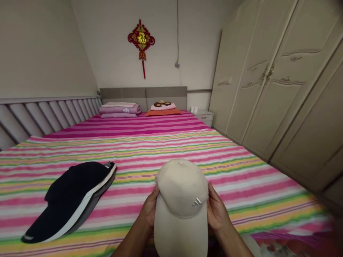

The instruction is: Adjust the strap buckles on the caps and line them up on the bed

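A cream baseball cap (180,192) with a small metallic mark on its front is held up between both hands, its brim pointing down toward me. My left hand (150,208) grips the cap's left side, with the thumb against the edge and the other fingers hidden behind it. On the opposite side my right hand (215,210) holds it the same way. Over on the left, a stack of caps lies on the bed, a dark navy cap (76,185) on top and white and grey brims showing beneath.
The bed carries a striped sheet (128,207). Folded purple bedding (120,110) and a pink folded item (163,107) on an orange one rest by the headboard (160,93). A white railing (48,117) runs along the left; a wardrobe (268,82) and nightstand (203,117) stand right.
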`<state>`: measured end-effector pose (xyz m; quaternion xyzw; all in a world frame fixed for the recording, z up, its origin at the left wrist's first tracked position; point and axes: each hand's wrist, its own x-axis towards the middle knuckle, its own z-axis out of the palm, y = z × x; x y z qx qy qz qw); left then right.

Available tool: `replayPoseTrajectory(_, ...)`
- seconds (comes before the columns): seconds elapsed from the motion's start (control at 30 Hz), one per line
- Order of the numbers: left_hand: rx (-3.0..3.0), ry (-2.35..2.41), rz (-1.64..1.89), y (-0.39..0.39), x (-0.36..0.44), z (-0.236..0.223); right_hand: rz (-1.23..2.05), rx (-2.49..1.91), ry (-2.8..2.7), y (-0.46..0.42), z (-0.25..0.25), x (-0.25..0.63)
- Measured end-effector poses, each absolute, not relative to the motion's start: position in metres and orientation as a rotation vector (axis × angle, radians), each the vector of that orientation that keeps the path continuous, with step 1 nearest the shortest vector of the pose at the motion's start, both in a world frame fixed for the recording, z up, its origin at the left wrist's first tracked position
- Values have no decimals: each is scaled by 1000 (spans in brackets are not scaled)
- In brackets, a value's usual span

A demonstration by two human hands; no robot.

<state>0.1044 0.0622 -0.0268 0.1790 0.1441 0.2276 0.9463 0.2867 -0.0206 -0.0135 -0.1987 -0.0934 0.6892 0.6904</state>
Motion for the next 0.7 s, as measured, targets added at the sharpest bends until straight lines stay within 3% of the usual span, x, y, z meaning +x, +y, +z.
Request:
replayPoseTrajectory(0.47,360,512,632,52,131,-40,1461,-366,-194,-35,-27,296)
replayPoseTrajectory(0.7,327,470,660,74,163,-38,1421,-537,-315,-60,-52,293)
